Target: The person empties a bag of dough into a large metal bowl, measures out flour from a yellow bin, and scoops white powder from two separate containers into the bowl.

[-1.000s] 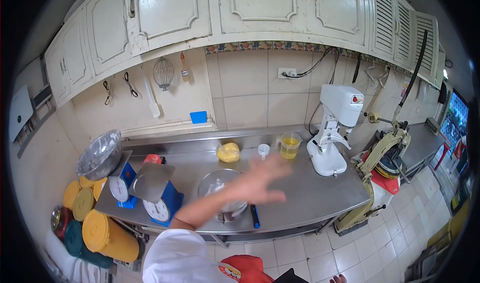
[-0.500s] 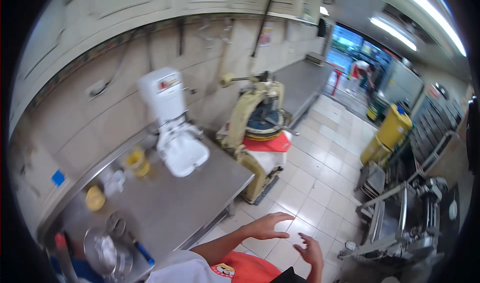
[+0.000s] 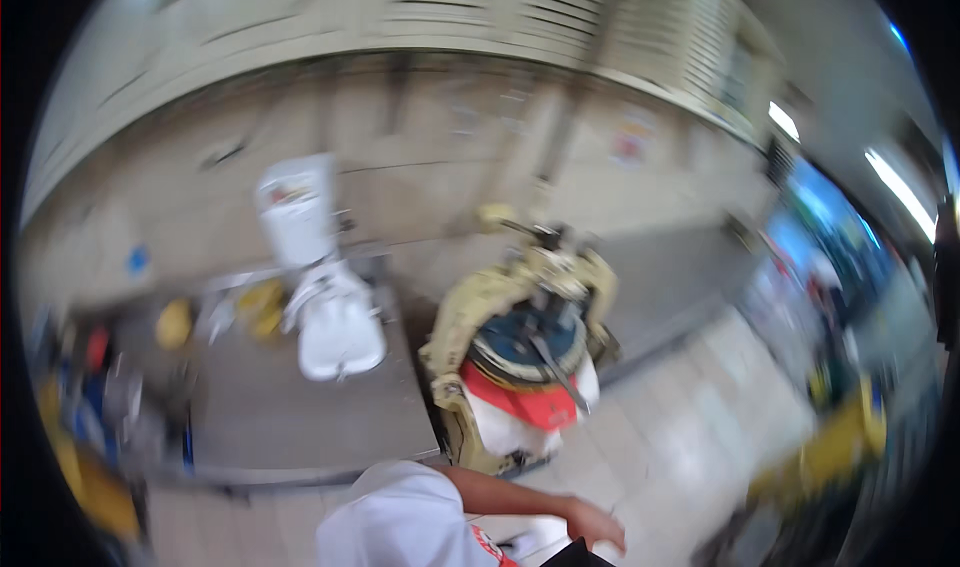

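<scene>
My left hand is low in the view, at the end of a bare forearm coming out of a white sleeve. It hangs over the floor and appears to touch nothing. Motion blur hides how its fingers are set. My right hand is out of view. Nearest to the left hand is a cream-coloured machine with a dark round plate and a long metal lever. Red and white material lies under that plate.
A steel table on the left bears a white scale, a yellow container and blurred tools. Beyond the machine runs a long counter. Tiled floor lies right, with a yellow bin. Cabinets hang above.
The view has swung to the right way round toward the wall, so the machine appears larger and nearer. My left hand has dropped lower; my right hand has left the view.
</scene>
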The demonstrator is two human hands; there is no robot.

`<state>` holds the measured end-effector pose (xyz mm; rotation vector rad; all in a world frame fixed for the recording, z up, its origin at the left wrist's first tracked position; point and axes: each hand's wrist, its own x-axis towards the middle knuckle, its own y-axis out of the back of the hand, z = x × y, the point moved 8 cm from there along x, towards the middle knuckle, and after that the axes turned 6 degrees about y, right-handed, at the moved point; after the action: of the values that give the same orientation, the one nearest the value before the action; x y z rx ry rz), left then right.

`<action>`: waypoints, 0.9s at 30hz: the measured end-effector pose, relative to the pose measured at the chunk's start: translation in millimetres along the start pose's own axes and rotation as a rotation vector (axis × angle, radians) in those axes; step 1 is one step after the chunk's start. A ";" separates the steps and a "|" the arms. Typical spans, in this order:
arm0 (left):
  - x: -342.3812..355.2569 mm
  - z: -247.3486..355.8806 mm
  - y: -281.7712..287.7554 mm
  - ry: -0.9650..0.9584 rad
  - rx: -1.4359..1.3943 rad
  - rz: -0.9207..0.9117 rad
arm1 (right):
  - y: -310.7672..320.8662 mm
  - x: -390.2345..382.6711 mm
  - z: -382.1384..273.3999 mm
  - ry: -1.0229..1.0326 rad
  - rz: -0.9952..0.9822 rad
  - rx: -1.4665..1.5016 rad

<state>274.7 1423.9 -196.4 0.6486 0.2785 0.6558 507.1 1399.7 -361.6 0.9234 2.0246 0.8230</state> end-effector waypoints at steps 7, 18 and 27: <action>69.0 -127.5 149.8 0.383 0.039 0.343 | 211.0 389.9 -3.6 0.455 -0.109 -0.476; 217.0 -279.1 367.1 0.284 -0.181 0.540 | 333.6 738.5 -112.0 0.613 0.015 0.589; 414.8 -412.0 647.7 0.186 0.044 0.306 | 307.9 716.0 322.1 -0.840 0.223 1.015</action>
<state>105.3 2276.1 -117.6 0.6800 0.3711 1.0085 546.4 2221.8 -545.2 1.6868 1.4904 -0.5603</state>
